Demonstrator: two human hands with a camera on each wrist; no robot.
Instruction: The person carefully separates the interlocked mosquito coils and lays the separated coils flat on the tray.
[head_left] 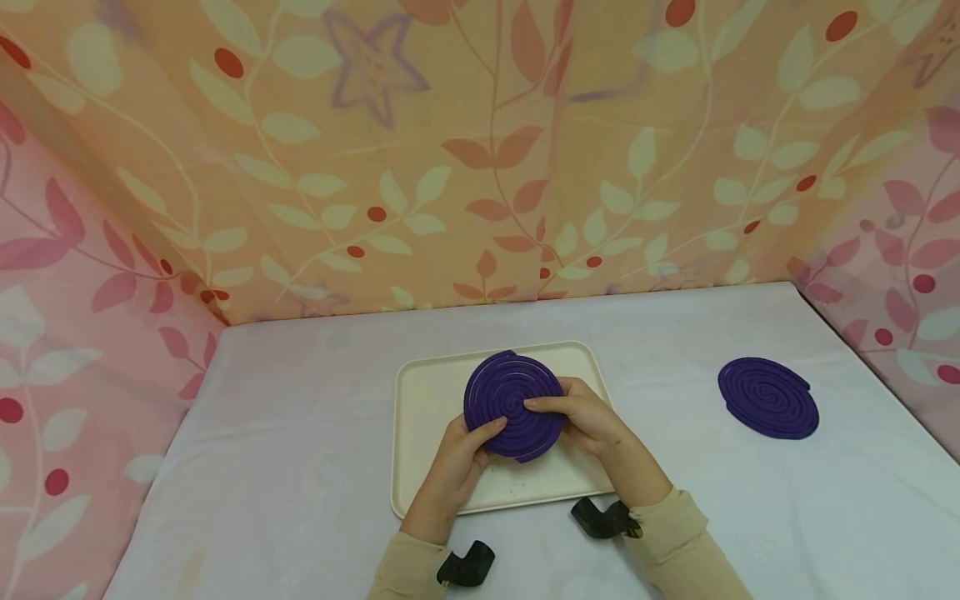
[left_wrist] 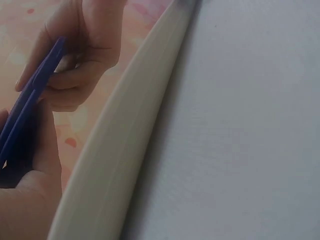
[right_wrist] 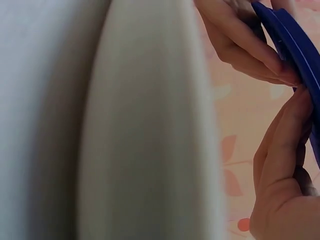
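A round purple spiral coaster (head_left: 514, 400) is held up over a cream tray (head_left: 420, 467), its coiled face showing in the head view. My left hand (head_left: 459, 458) pinches its lower left edge, thumb on the face. On the right side my right hand (head_left: 594, 419) grips it too, thumb reaching towards the spiral's centre. Both wrist views show the coaster (left_wrist: 31, 95) (right_wrist: 292, 45) edge-on, with fingers behind it. Off to the right, a second purple spiral coaster (head_left: 768, 398) lies flat on the white tablecloth (head_left: 285, 433), apart from both hands.
The tray's near rim (head_left: 525, 502) runs close under both wrists and fills much of each wrist view. Black wrist devices (head_left: 468, 565) sit at the beige sleeves (head_left: 675, 537). A patterned curtain (head_left: 487, 167) stands behind the table and at both sides.
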